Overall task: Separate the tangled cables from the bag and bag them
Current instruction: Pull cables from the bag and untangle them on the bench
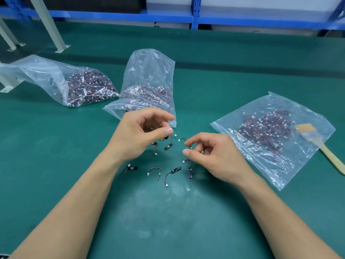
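Note:
My left hand is raised over the green mat and pinches a small clump of cables, short red and black wires with white plugs and black tags. To its right, my right hand pinches a single cable pulled out of that clump. Several separated cables lie loose on the mat below both hands. An upright clear bag full of tangled cables stands just behind my left hand. A flat zip bag holding cables lies to the right.
A third clear bag full of cables lies on its side at the back left. A wooden-handled brush rests partly under the flat bag's right edge. White frame legs stand at the far left, blue shelving behind the table.

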Demonstrator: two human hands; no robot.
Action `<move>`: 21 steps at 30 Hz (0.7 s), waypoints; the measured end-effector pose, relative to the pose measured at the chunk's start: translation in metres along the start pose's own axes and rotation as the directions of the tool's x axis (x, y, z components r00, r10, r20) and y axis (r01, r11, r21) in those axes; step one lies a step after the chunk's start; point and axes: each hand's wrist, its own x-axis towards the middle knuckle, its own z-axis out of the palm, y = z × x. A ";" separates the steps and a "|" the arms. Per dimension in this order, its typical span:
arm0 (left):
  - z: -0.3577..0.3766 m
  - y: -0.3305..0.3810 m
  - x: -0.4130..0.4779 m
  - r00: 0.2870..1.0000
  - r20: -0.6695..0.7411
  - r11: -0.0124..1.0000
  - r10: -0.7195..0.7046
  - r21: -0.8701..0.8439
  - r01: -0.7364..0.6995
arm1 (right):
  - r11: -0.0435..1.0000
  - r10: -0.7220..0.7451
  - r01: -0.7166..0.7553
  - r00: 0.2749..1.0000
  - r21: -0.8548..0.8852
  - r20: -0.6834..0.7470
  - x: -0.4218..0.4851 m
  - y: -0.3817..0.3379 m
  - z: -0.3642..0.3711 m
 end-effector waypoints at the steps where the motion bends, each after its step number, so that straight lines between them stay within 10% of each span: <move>1: 0.001 0.000 -0.001 1.000 0.013 1.000 0.003 -0.005 -0.003 | 1.000 -0.013 0.013 1.000 0.004 -0.010 0.000 -0.001 0.001; 21: 0.003 -0.001 0.000 0.998 0.035 0.998 -0.058 0.031 0.057 | 0.994 0.007 -0.005 1.000 0.110 -0.012 0.000 -0.008 -0.001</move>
